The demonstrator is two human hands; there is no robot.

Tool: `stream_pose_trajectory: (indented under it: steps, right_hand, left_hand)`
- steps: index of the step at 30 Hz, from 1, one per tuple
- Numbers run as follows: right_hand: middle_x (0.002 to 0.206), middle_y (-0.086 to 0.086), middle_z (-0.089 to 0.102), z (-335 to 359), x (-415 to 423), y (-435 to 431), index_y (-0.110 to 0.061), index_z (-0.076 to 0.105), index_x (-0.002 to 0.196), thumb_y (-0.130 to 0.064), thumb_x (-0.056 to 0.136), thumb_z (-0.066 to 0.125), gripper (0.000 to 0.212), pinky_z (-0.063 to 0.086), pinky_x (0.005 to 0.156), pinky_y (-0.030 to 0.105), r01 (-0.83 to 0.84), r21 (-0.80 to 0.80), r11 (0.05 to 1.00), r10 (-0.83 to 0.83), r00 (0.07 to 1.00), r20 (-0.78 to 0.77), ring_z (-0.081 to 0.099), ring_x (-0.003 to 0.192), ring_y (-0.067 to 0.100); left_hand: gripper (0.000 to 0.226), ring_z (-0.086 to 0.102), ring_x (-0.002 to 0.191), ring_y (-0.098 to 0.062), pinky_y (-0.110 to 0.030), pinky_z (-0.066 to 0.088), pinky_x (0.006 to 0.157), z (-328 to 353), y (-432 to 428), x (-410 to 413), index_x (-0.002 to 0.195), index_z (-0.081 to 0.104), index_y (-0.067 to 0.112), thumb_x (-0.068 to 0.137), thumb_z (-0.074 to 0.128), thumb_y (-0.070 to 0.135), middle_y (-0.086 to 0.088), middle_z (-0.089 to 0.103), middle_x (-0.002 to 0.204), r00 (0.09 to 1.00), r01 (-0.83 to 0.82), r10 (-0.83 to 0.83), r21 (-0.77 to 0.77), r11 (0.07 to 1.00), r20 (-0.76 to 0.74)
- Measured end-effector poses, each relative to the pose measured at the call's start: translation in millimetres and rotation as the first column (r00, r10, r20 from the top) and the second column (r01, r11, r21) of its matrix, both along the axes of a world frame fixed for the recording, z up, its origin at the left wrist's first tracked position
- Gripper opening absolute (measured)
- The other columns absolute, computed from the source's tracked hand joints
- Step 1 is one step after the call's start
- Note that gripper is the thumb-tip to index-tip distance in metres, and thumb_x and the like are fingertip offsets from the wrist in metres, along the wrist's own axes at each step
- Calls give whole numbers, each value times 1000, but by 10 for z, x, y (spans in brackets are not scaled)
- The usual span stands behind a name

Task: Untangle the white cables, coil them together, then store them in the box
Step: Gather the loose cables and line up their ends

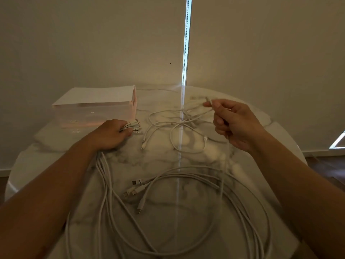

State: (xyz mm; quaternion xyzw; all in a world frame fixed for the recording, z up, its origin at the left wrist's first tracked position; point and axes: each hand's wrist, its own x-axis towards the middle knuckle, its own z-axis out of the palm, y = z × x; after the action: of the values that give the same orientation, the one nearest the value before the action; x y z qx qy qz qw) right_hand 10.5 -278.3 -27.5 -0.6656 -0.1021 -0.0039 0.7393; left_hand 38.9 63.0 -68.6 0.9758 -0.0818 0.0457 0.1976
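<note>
Cables [101, 162], all white, run through both hands over a marbled table [186, 212]. The left hand [110, 134] rests low on the tabletop with its fingers curled tight round a bunch of them. Their plug ends [135, 128] fan out just past the fingertips, and the cords trail from the heel of the palm back toward the person. There they sweep into wide, loose loops that nearly fill the near half of the table.

The right hand [235, 124] is raised. Thumb and forefinger pinch a single plug tip [209, 101], and the other fingers are folded into the palm. A cord drops from under that fist, probably the same cable, though blur makes it hard to follow.

Between the two sets of fingers lies a small tangle [179, 126] of crossed loops flat on the marble. Nearer the person than the left fingertips, several free connectors [136, 186] lie side by side inside the big loops.

Just beyond the left knuckles stands a clear plastic box [93, 111] under a white lid. Behind everything hang pale blinds, split by a bright strip of daylight [187, 43].
</note>
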Motion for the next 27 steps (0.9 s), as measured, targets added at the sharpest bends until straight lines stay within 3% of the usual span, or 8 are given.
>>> stream_pose_trajectory:
  steps: [2,5,10,16,19,21,24,27]
  right_hand:
    - [57,6,44,50,-15,24,0,67,103,-11,100,51,20,23,45,25,-47,-3,999,47,996,73,30,48,15]
    - [65,6,54,47,-9,37,3,67,95,-7,100,51,20,29,44,21,-40,-129,991,42,999,17,37,48,11]
    - [53,-1,37,90,-54,44,3,69,97,-19,101,51,29,21,41,22,4,-262,965,-17,999,-46,25,44,11]
    - [46,-2,30,145,-119,13,2,69,102,-17,104,46,30,16,41,21,-78,-463,883,48,996,-76,20,40,11]
    - [49,2,31,186,-152,-22,-2,70,103,-16,104,46,28,20,43,24,-176,-528,831,138,984,-111,22,44,13]
    - [52,7,46,231,-191,-45,-3,71,100,-10,102,46,26,32,44,25,-217,-601,769,191,976,-108,35,45,14]
    - [75,11,71,295,-183,-62,-1,73,91,1,97,52,23,45,51,21,-180,-718,672,180,981,-78,52,52,9]
    - [70,10,68,284,-145,-37,1,75,88,-4,94,57,19,41,48,21,-157,-772,616,138,986,-91,48,48,7]
  left_hand:
    - [30,50,66,-9,-23,34,57,5,-7,-4,70,54,22,99,52,26,2,55,71,1000,-5,5,-10,1000,3]
    - [32,49,66,-7,-22,34,57,10,-18,-8,67,51,27,99,52,26,6,54,70,1000,-11,11,-22,1000,2]
    - [27,56,73,-22,-26,38,61,20,17,1,87,65,5,98,54,27,-11,64,81,999,-32,31,-53,998,-11]
    - [18,45,53,-11,-27,32,52,86,-10,-66,85,68,17,97,55,20,4,52,60,1000,-1,-1,-240,971,-9]
    - [21,33,44,-13,-22,27,45,37,-14,-51,82,64,10,99,52,15,-1,39,54,993,-69,10,-504,861,-117]
    - [22,30,44,-12,-21,25,42,35,-10,-36,85,59,6,101,49,17,-3,37,59,980,-133,3,-650,748,-197]
    - [21,28,43,-8,-17,21,38,62,7,-29,92,55,7,104,44,21,-2,37,61,955,-216,-16,-728,651,-297]
    - [19,24,42,-6,-14,18,35,65,10,-14,94,55,8,104,43,19,0,32,60,932,-278,-25,-756,592,-363]
